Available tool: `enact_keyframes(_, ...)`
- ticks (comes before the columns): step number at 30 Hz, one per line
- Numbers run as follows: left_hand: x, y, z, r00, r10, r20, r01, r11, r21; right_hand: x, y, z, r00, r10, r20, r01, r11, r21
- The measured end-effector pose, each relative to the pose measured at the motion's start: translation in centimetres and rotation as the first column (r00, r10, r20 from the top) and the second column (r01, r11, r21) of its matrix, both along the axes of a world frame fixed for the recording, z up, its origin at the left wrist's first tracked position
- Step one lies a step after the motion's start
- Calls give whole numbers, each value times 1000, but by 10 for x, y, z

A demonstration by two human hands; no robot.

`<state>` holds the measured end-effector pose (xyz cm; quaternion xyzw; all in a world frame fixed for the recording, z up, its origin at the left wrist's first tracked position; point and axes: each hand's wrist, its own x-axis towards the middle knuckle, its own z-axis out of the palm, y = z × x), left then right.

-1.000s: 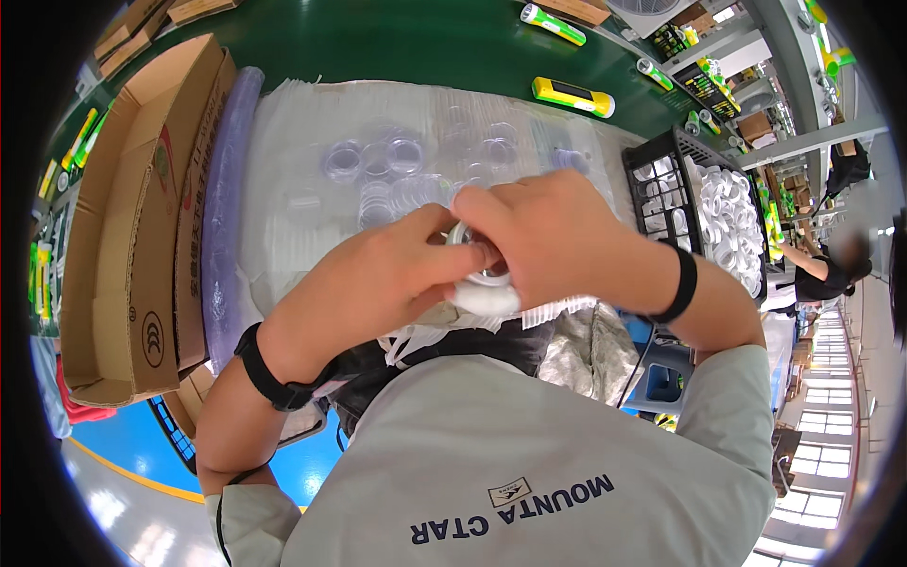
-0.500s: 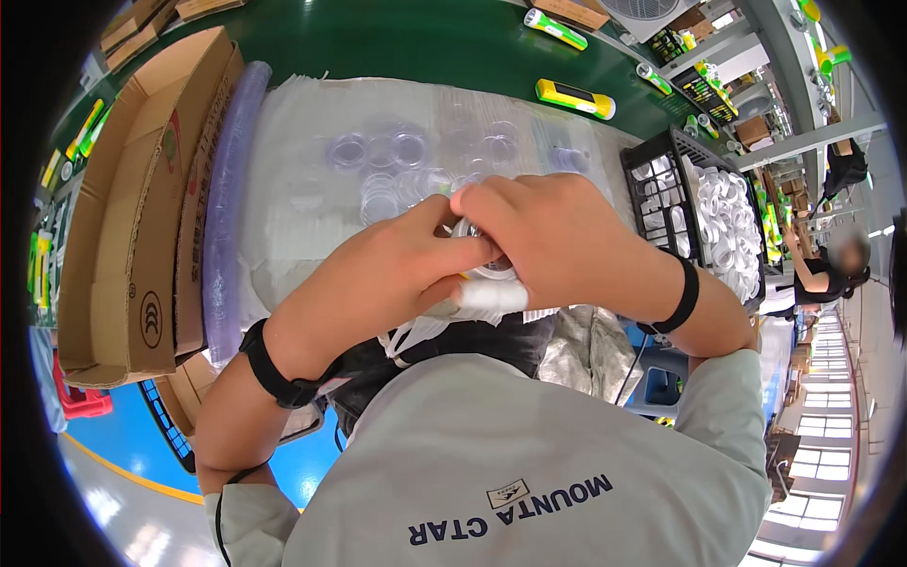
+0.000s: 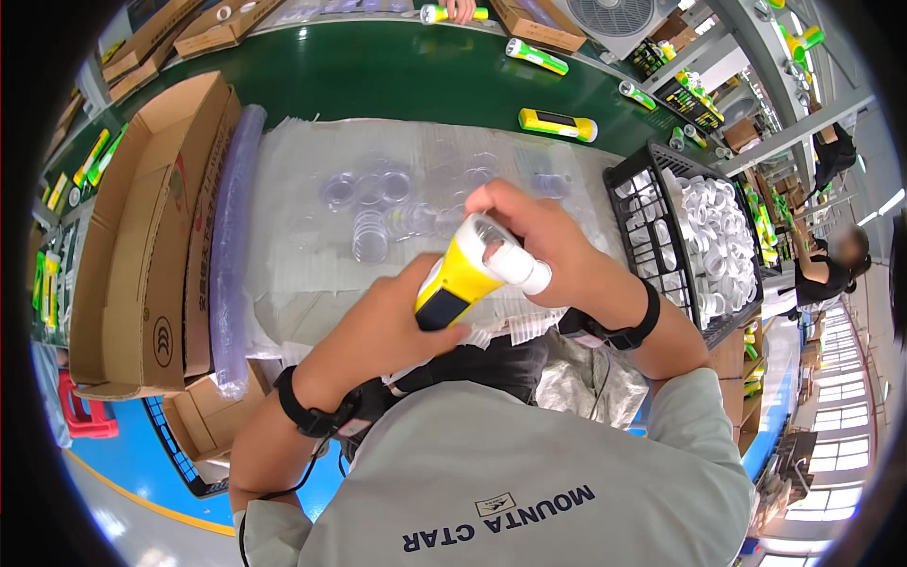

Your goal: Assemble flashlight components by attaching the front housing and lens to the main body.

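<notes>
Swinging clear of the hands that mostly hid it a moment ago, the yellow torch (image 3: pixel 470 267) now leans out of the left hand (image 3: pixel 397 304), which wraps its barrel; I'd say that leaves its head easier to reach. The right hand (image 3: pixel 540 231) curls around that head; whether it pinches anything, I can't tell, and its fingers partly block the lens. Left of the left hand stands a cardboard box (image 3: pixel 128 255); right of the right, a black crate (image 3: pixel 729 321) of white rings (image 3: pixel 713 236); beyond both, clear discs (image 3: pixel 369 236).
</notes>
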<state>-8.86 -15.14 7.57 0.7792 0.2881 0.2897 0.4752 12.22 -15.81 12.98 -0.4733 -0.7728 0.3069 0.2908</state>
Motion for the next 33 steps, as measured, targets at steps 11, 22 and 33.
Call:
enact_keyframes(11,10,-25,50,936,-320,146,310,559,-769,21,-15,-3,943,334,19,-312,858,407)
enact_keyframes(22,24,-21,52,953,-261,154,280,563,-777,28,-10,-28,782,151,-604,-140,988,66)
enact_keyframes(33,41,-39,30,954,-194,229,296,486,-822,18,-24,-25,534,72,-842,-257,963,-81)
